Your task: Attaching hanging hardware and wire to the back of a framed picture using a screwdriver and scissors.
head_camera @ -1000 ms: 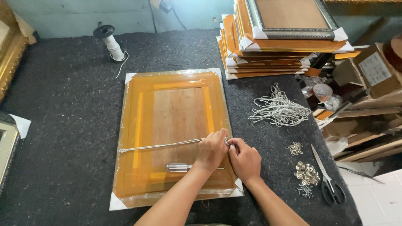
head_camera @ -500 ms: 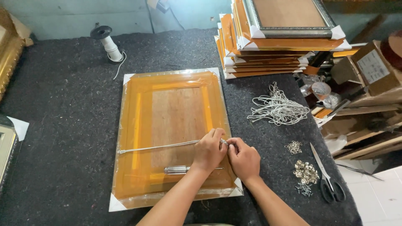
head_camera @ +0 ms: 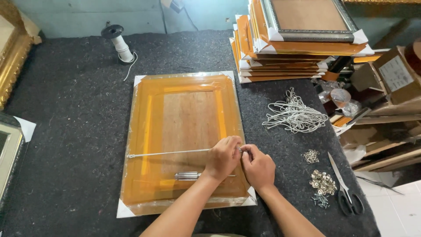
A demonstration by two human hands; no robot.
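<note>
Far left edge: gilt frame (head_camera: 11, 57) cut off by the border, only part of its moulding showing; below it another frame (head_camera: 8, 151) also cropped, with a white corner protector.

Upper left of the frame: white spool (head_camera: 119, 43) upright on dark felt table (head_camera: 66, 131), loose end of cord trailing beside it.

Centre: wrapped picture frame (head_camera: 186, 140) lying face down, orange film over wooden back, white protectors at the 4 corners. Stretched across its lower half, hanging wire (head_camera: 169, 153), left end fixed near the left rail, right end vanishing under the fingers. Just below, screwdriver (head_camera: 193, 176) lying flat on the backing, tip partly hidden behind the wrist.

Lower centre: left hand (head_camera: 223, 157) curled over the right rail of the frame, fingers pinched on the wire's end. Touching it, right hand (head_camera: 258, 166), fingertips closed against the same spot; fitting between them too small and covered to make out, so cannot tell exactly what the right hand grips.

Upper right: stack of wrapped frames (head_camera: 298, 39), top edge cut off.

Right of centre: bundle of white cord (head_camera: 294, 116), then small piles of metal hardware (head_camera: 322, 181), individual pieces too fine to tell apart, and scissors (head_camera: 344, 191) just beside them.

Far right: cardboard boxes (head_camera: 390, 79) and clutter, partly out of view.
</note>
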